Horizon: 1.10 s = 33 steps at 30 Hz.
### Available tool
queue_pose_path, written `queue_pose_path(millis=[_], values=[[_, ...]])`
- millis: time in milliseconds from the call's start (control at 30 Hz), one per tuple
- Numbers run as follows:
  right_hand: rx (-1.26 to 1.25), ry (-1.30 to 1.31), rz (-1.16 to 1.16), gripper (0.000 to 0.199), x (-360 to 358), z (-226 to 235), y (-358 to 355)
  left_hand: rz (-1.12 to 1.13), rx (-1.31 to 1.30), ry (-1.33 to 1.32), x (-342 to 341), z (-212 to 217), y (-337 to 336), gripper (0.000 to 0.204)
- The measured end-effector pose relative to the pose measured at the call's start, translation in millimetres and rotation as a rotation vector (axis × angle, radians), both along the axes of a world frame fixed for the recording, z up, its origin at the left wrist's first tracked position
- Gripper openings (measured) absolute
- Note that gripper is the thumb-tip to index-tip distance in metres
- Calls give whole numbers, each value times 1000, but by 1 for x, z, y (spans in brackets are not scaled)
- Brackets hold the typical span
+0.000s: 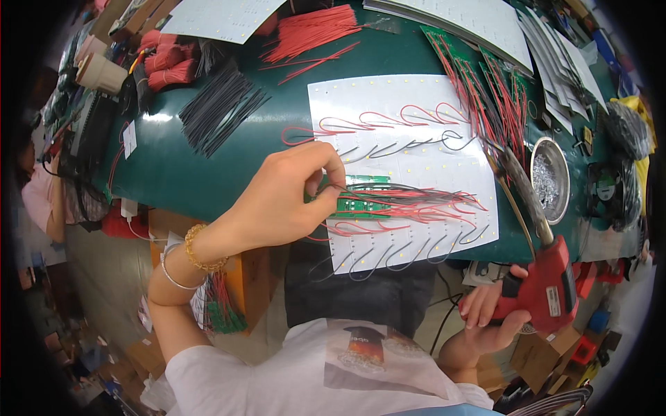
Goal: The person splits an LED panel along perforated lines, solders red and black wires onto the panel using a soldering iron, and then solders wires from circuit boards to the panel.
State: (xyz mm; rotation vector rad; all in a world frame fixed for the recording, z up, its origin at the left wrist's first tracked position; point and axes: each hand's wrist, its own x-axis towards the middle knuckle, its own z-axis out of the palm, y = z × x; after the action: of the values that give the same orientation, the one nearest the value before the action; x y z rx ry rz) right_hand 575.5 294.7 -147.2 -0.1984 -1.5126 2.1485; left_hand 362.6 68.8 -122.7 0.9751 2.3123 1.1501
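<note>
My left hand (277,197) reaches over the table, thumb and forefinger pinched on a thin black wire (345,187) at the edge of a green circuit board (364,205). The board lies on a white panel (409,158), partly covered by my fingers. Red wires (433,201) and black ones stretch right from the board across the panel. More red and black wires loop along the panel's two long sides. My right hand (488,315) grips a red soldering gun (553,295) at the panel's right, its nozzle pointing up and left over the panel's right side.
Bundled red wires (316,31) and cut black wires (218,107) lie on the green table (281,118). Wired green boards (447,48) and stacked white panels (479,31) sit at the far right. A metal bowl (562,159) of small bits stands beside the gun. Another person (43,191) is at far left.
</note>
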Motion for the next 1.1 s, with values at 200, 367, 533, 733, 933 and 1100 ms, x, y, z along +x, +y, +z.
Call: queue_pose_path(millis=[200, 367, 533, 733, 933, 1100], values=[[-211, -40, 162, 61, -64, 10, -31, 89, 483, -486, -4, 1, -2, 12], [-177, -99, 151, 56, -90, -3, -44, 258, 546, -688, -13, -3, -11, 9], [-116, -144, 192, 60, -89, -3, -41, 339, 338, -294, -23, -15, -21, 9], [-159, -100, 99, 79, -50, -4, -35, 278, 59, 99, -31, -33, -27, 6], [287, -202, 43, 98, -43, -6, -33, 267, -32, 197, -28, -35, -32, 7], [145, -549, 161, 102, -35, -3, -38, 257, 0, 271, -28, -37, -22, 8]])
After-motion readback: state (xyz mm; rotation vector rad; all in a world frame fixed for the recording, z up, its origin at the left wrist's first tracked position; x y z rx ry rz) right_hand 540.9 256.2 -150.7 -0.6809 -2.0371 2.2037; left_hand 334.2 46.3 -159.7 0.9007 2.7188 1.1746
